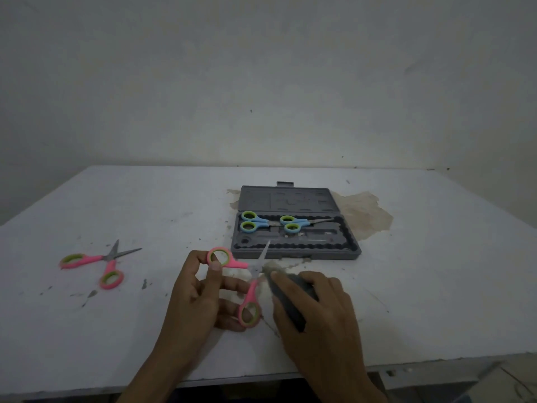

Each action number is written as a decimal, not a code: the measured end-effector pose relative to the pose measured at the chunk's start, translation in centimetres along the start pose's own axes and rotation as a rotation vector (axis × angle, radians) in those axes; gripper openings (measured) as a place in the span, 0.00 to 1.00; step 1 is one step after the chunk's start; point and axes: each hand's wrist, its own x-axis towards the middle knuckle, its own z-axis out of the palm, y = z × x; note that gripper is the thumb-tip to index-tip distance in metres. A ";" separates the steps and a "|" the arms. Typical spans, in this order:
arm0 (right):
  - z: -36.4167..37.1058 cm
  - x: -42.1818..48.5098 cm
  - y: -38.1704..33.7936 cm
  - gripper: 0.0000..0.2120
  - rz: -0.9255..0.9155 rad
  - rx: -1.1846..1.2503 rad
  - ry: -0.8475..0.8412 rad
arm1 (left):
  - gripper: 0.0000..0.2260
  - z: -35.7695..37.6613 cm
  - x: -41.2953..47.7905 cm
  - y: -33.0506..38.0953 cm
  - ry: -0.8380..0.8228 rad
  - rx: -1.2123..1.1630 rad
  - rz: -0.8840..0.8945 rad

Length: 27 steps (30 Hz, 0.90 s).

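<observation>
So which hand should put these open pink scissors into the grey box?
Left, probably. The left hand holds the pink-handled scissors by their loops, while the right hand grips a dark grey block at the blade. The open grey plastic case lies just ahead.

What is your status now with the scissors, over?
Left hand holds pink scissors, blades open. Right hand grips dark grey block at the blade. Nothing in the way; open grey case just behind the blade tip.
</observation>
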 end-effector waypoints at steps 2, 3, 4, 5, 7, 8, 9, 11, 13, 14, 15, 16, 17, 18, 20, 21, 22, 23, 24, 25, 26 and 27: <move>-0.5 0.0 0.8 0.20 0.083 0.014 0.036 | 0.06 -0.1 -0.2 0.2 0.015 -0.027 -0.002; -0.9 0.0 1.1 0.20 0.100 0.017 0.077 | 0.06 -0.1 -0.2 0.2 0.021 -0.026 0.000; -1.2 -0.1 1.2 0.20 0.092 0.014 0.116 | 0.06 -0.1 -0.2 0.1 0.023 -0.018 0.002; -1.4 -0.1 1.0 0.20 0.059 0.013 0.135 | 0.06 0.0 -0.2 0.1 0.019 -0.010 0.003; -1.3 -0.1 0.1 0.20 -0.043 0.022 0.108 | 0.06 0.0 -0.2 0.1 0.014 -0.004 0.006; -0.9 -0.1 -0.1 0.20 -0.074 0.020 0.072 | 0.06 0.0 -0.2 0.1 0.016 -0.003 0.007; -0.6 0.0 -0.2 0.20 -0.072 0.011 0.036 | 0.06 -0.1 -0.3 0.1 0.021 -0.003 0.009; -0.3 0.1 0.3 0.21 0.012 0.006 0.014 | 0.05 -0.2 -0.4 0.1 0.036 -0.013 0.008; -0.6 0.0 1.0 0.21 0.077 0.012 0.058 | 0.05 -0.2 -0.3 0.0 0.046 -0.014 0.003; -0.7 -0.1 1.2 0.21 0.081 0.008 0.092 | 0.05 -0.1 -0.3 0.0 0.045 -0.006 0.003; -0.8 -0.2 1.0 0.21 0.066 0.005 0.115 | 0.05 0.0 -0.2 0.0 0.041 0.007 0.006; -0.6 -0.3 0.6 0.21 0.036 0.009 0.114 | 0.05 0.0 -0.2 -0.1 0.037 0.018 0.010; -0.4 -0.4 0.1 0.21 -0.002 0.013 0.092 | 0.05 0.0 -0.2 0.0 0.035 0.023 0.014; 0.1 -0.6 -0.4 0.21 -0.030 0.014 0.057 | 0.05 0.1 -0.3 0.0 0.035 0.021 0.017; 0.8 -0.8 -1.2 0.20 -0.015 -0.004 0.009 | 0.05 0.0 -0.5 0.2 0.038 0.005 0.016; 0.9 -0.7 -1.2 0.20 0.028 -0.010 0.015 | 0.05 0.0 -0.6 0.3 0.042 -0.005 0.012; 0.9 -0.5 -1.1 0.20 0.078 -0.016 0.037 | 0.05 0.0 -0.6 0.3 0.052 -0.015 0.006; 0.8 -0.3 -0.8 0.20 0.119 -0.021 0.063 | 0.06 -0.1 -0.6 0.3 0.066 -0.024 -0.001; 0.6 -0.2 -0.5 0.20 0.142 -0.025 0.092 | 0.06 -0.1 -0.6 0.3 0.080 -0.030 -0.006; 0.3 -0.1 -0.1 0.20 0.140 -0.028 0.122 | 0.06 -0.1 -0.5 0.3 0.089 -0.029 -0.008; -0.1 0.0 0.1 0.19 0.113 -0.026 0.141 | 0.05 -0.1 -0.5 0.3 0.093 -0.023 -0.009; -0.4 0.1 0.1 0.19 0.061 -0.021 0.139 | 0.05 -0.1 -0.5 0.3 0.092 -0.015 -0.011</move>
